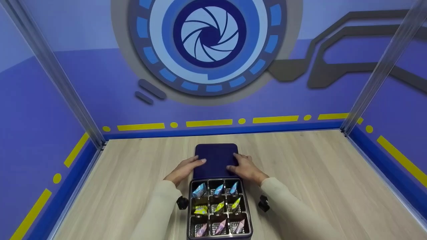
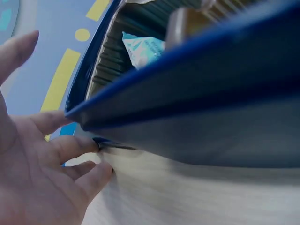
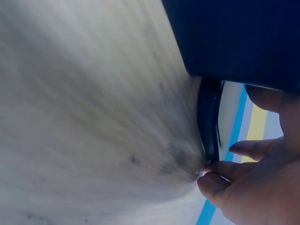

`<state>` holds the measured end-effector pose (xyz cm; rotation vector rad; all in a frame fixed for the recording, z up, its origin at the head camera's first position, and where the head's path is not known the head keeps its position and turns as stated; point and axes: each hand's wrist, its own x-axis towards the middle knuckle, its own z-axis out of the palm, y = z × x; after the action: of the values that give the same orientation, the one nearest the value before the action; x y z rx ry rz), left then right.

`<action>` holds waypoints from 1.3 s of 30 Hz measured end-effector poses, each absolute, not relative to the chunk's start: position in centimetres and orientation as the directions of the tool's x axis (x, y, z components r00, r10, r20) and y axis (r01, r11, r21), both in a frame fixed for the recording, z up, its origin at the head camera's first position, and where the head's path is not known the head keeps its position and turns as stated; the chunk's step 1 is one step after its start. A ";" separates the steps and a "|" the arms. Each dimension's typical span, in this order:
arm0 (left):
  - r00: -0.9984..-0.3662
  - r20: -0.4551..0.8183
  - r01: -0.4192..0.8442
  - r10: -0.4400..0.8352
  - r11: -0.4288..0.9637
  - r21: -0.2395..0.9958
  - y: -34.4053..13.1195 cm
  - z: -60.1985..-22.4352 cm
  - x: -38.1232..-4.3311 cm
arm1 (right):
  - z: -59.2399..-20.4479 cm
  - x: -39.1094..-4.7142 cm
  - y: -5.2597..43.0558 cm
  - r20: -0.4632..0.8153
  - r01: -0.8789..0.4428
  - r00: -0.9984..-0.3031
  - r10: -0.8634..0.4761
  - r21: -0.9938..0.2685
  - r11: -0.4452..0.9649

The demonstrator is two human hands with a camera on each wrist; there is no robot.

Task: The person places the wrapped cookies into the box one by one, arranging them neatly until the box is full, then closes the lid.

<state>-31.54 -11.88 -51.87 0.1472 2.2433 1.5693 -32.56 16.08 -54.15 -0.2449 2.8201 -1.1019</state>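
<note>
A flat dark blue lid (image 1: 216, 160) lies on the table right behind an open dark blue box (image 1: 251, 226). My left hand (image 1: 183, 170) is at the lid's left edge, thumb over its top; in the left wrist view that thumb stands well apart from the spread fingers (image 2: 77, 147). On the opposite edge is my right hand (image 1: 248, 170), its thumb over the lid and fingertips at the side near the table. The box holds a black divided tray with small wrapped sweets: blue (image 1: 218, 190) in the back row, yellow (image 1: 219, 207) in the middle, pink (image 1: 221, 226) in front.
Wood-grain table (image 1: 317, 173) extends on both sides of the box. A blue printed wall (image 1: 233, 106) closes off the back, with side panels at left and right. Metal posts (image 1: 66, 90) stand at the back corners.
</note>
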 end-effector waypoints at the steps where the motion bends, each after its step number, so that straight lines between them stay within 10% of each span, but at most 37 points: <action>1: -0.917 -0.258 -0.138 0.303 0.367 0.920 -11.9 -51.9 -31.5 | -54.2 -32.6 16.1 -0.042 -0.102 -0.983 -0.181 -0.692 0.715; 17: -0.979 -0.149 -0.134 0.136 0.118 0.984 -11.2 -52.3 -31.7 | -53.7 -33.1 16.5 0.108 -0.129 -0.992 -0.070 -0.823 0.553; 39: -0.998 0.045 0.038 -0.038 0.161 0.986 -11.2 -48.0 -30.9 | -48.7 -31.4 17.2 0.230 -0.231 -0.971 -0.060 -0.854 0.467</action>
<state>-30.86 -11.23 -48.02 -0.0004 2.4382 2.0735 -31.44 17.22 -48.72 -0.2826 2.8307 -1.6915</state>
